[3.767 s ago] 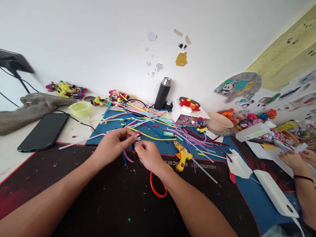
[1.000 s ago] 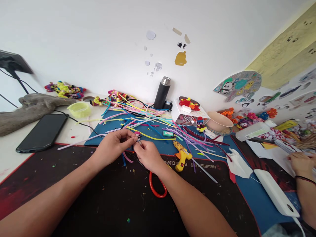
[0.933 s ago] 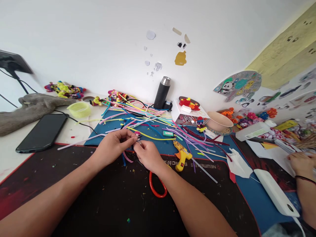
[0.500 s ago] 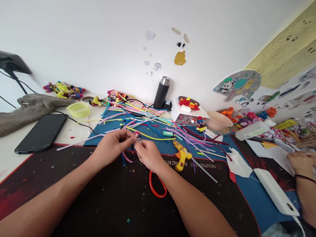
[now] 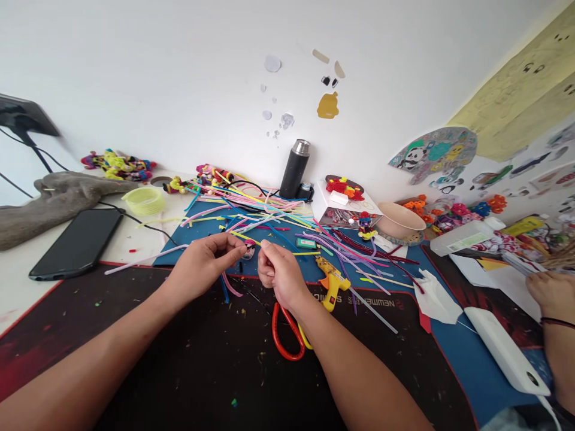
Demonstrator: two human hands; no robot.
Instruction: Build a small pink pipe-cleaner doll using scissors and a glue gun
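My left hand (image 5: 204, 263) pinches a small pink-topped piece (image 5: 248, 248) with a pale and dark front between thumb and fingertips. A short gap to the right, my right hand (image 5: 281, 272) is closed with curled fingers and raised thumb; whatever it may hold is hidden. Below my right wrist lies a tool with a red loop handle (image 5: 287, 344) on the black mat, a yellow part beside it half covered by my forearm. Behind both hands spreads a heap of coloured pipe cleaners (image 5: 251, 209). A yellow glue gun (image 5: 331, 281) rests right of my right hand.
At left lie a phone (image 5: 75, 244), a yellow-green coil (image 5: 144, 201) and a driftwood piece (image 5: 58, 194). A black thermos (image 5: 294, 170) stands against the wall, near a white box (image 5: 341, 206) and a beige bowl (image 5: 401, 220). A co-worker's hand (image 5: 550, 293) and white power bank (image 5: 505, 350) are at right.
My right hand has drawn away to the right from the small piece and turned, thumb up. My left hand keeps its pinch on the piece almost in place.
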